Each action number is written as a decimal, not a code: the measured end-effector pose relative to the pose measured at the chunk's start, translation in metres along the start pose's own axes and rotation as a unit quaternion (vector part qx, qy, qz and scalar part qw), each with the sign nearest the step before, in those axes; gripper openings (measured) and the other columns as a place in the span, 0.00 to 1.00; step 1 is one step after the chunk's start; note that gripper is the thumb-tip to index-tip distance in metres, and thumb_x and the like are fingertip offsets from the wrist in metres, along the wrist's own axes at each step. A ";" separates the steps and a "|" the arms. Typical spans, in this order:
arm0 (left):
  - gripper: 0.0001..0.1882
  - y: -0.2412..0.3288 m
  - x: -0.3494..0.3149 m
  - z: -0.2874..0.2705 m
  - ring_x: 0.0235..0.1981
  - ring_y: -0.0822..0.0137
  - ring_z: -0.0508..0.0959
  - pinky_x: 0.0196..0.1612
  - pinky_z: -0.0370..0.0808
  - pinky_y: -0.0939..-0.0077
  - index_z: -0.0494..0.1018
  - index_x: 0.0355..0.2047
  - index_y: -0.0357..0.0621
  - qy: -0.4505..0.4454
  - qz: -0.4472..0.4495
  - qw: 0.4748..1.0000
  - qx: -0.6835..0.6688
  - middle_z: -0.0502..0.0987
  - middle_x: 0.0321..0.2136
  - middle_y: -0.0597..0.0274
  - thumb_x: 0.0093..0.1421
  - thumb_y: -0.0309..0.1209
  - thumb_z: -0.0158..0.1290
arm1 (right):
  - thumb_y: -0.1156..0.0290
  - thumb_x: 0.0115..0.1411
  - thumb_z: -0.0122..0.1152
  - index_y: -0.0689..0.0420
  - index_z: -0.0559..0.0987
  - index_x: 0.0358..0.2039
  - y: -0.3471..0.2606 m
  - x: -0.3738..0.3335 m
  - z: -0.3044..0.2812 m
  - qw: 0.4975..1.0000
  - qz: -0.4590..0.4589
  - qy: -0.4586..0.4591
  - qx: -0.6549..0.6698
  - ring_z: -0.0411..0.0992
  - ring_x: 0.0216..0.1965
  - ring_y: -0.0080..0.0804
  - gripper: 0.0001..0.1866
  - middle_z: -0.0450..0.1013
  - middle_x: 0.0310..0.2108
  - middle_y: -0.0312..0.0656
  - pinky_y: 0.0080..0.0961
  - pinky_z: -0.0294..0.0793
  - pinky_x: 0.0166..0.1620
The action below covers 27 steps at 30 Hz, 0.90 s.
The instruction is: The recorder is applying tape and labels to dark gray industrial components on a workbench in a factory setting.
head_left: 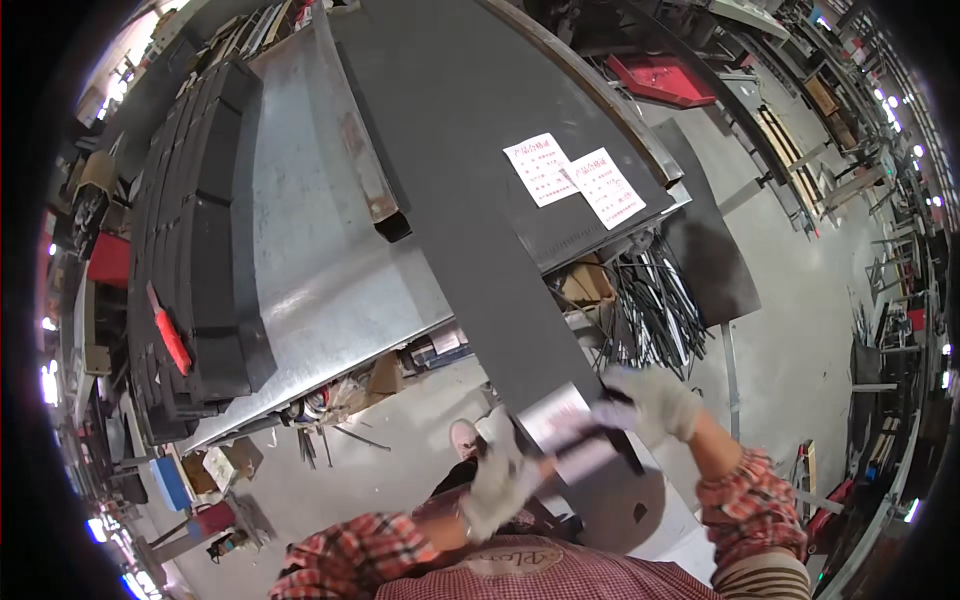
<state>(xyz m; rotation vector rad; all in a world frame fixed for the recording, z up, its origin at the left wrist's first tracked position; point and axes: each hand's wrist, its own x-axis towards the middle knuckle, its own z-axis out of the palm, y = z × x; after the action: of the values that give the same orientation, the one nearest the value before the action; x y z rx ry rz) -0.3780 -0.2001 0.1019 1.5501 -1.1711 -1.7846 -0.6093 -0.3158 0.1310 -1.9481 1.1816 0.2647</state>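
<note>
A long dark grey metal sheet (520, 310) runs from the worktable toward my body. Over its near end, my left hand (498, 488) and my right hand (652, 402) both wear pale work gloves. Between them stretches a narrow dark strip (578, 440), smeared by motion. The fingers of my right hand are bent around something pale purple at the strip's right end. My left fingertips close in at the other end, where their hold is blurred. A white paper label (553, 416) lies on the sheet just beyond the strip.
Two printed white labels (575, 182) lie farther up the dark sheet metal. A square steel tube (365, 165) stretches along the table. Bent dark panels (205, 230) are stacked at left, with a red-handled tool (170, 340) on them. Thin strips (655, 310) bundle beneath the table's edge.
</note>
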 end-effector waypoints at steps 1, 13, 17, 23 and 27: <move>0.44 -0.030 -0.014 0.004 0.36 0.65 0.75 0.42 0.71 0.71 0.40 0.62 0.30 -0.041 0.232 0.970 0.053 0.73 0.44 0.50 0.55 0.33 0.56 | 0.33 0.51 0.51 0.61 0.75 0.43 0.013 -0.020 0.006 0.994 -0.009 -0.060 -0.086 0.73 0.42 0.50 0.39 0.74 0.39 0.54 0.37 0.71 0.44; 0.07 0.051 0.003 -0.107 0.22 0.74 0.72 0.28 0.69 0.78 0.71 0.29 0.39 0.222 0.168 0.958 0.070 0.73 0.23 0.64 0.51 0.25 0.57 | 0.58 0.57 0.60 0.54 0.71 0.52 -0.088 0.041 -0.121 0.935 -0.298 -0.072 0.178 0.74 0.20 0.29 0.24 0.78 0.34 0.45 0.20 0.77 0.32; 0.06 -0.024 0.083 -0.088 0.22 0.75 0.71 0.26 0.67 0.79 0.71 0.30 0.39 0.190 0.044 0.980 0.040 0.73 0.22 0.67 0.52 0.24 0.56 | 0.44 0.53 0.58 0.59 0.79 0.31 0.054 0.145 -0.040 0.986 -0.064 -0.098 0.118 0.73 0.23 0.36 0.26 0.76 0.23 0.40 0.29 0.73 0.32; 0.25 -0.118 0.139 -0.061 0.20 0.77 0.69 0.24 0.67 0.84 0.74 0.35 0.44 -0.005 0.005 0.900 -0.435 0.73 0.24 0.69 0.47 0.50 0.64 | 0.36 0.51 0.55 0.64 0.66 0.52 0.081 0.167 0.070 0.879 -0.205 0.057 0.426 0.68 0.46 0.35 0.43 0.70 0.44 0.49 0.27 0.66 0.50; 0.45 -0.111 0.129 -0.091 0.50 0.68 0.69 0.51 0.68 0.68 0.67 0.53 0.48 -0.078 -0.024 0.943 -0.321 0.71 0.47 0.65 0.42 0.65 0.58 | 0.39 0.51 0.57 0.63 0.51 0.62 -0.011 0.109 0.019 0.856 -0.045 0.002 0.514 0.58 0.59 0.49 0.50 0.59 0.56 0.61 0.40 0.55 0.61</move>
<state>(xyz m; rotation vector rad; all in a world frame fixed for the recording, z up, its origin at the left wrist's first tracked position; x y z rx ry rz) -0.3024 -0.2746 -0.0591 1.0673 -0.5165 -2.0705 -0.5381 -0.3693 0.0653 -1.0310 0.9209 -0.3739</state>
